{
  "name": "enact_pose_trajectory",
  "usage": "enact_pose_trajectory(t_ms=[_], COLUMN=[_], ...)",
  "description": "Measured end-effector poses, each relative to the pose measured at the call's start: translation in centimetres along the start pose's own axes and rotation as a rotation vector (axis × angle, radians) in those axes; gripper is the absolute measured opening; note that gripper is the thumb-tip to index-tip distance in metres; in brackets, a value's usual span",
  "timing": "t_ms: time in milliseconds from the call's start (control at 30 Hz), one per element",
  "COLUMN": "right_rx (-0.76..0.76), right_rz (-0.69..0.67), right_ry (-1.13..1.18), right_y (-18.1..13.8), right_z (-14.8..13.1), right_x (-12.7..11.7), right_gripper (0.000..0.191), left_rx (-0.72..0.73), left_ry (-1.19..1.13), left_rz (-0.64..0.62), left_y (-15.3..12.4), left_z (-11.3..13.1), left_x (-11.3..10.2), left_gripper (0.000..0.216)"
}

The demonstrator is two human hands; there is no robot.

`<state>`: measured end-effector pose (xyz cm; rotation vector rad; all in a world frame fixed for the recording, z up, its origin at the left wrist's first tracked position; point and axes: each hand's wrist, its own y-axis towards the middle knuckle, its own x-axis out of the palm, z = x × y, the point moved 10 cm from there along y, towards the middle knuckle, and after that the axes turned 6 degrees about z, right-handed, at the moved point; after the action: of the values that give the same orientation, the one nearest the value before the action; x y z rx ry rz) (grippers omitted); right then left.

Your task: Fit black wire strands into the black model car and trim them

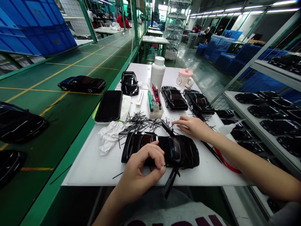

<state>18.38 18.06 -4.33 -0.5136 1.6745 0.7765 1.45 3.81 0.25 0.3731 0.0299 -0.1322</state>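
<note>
A glossy black toy car body lies crosswise on the white table right in front of me. My left hand curls over its near side, fingers bent and gripping the shell. My right hand reaches past the car to a scatter of thin black plastic strips, fingers pinched low on the table; what they hold is too small to name. A black strip hangs off the table edge below the car.
Three more black cars stand at the back, with a white bottle, a pink mug, a tool holder, a phone and a crumpled rag. A green conveyor carries cars on the left; shelves of car shells stand on the right.
</note>
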Motion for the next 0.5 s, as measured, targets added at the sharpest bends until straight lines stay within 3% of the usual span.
enact_pose_trajectory(t_ms=[300, 500], right_rx=[-0.030, -0.017], right_rz=[-0.111, -0.172], right_ry=[0.088, 0.151], right_y=[2.4, 3.4], right_z=[-0.5, -1.4], right_x=[1.2, 2.1], right_gripper=[0.018, 0.023], left_rx=[0.008, 0.024], left_ry=[0.014, 0.005], left_rz=[0.006, 0.002], left_y=[-0.1, 0.0], left_z=[0.0, 0.2], left_x=[-0.2, -0.2], left_gripper=[0.018, 0.019])
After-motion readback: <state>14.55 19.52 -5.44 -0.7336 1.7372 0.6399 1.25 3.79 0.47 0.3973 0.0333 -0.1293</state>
